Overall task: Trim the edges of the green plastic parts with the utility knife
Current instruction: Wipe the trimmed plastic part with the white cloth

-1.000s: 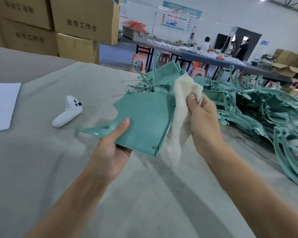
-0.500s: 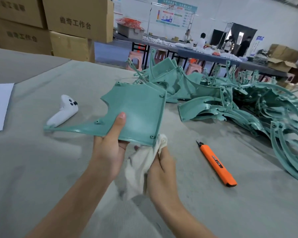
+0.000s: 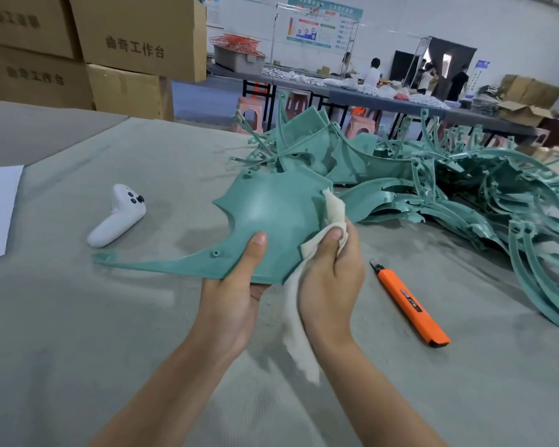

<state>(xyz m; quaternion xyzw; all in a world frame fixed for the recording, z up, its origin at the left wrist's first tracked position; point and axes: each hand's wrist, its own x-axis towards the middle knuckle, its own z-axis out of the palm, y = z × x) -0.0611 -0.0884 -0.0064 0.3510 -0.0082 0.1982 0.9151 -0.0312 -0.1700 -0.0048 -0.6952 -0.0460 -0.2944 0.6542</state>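
Head view, one moment. The left hand [image 3: 234, 304] grips the flat green plastic panel with the long tapering spike [image 3: 271, 221] at its near edge, thumb pressed on top and fingers curled beneath. The right hand [image 3: 333, 279] is clamped on a cream woolly cloth [image 3: 334, 211], held against the panel's 3 o'clock edge. The orange utility knife [image 3: 407, 303] lies untouched on the grey felt-covered table [image 3: 78, 333], just beside the right hand at its 3 to 4 o'clock. Its long axis runs from the blade tip at 11 o'clock to the butt at 5 o'clock. Judgement: the right hand is the nearer and must drop the cloth before taking the handle. The heap of green plastic parts [image 3: 465, 195] lies at 1 to 3 o'clock.
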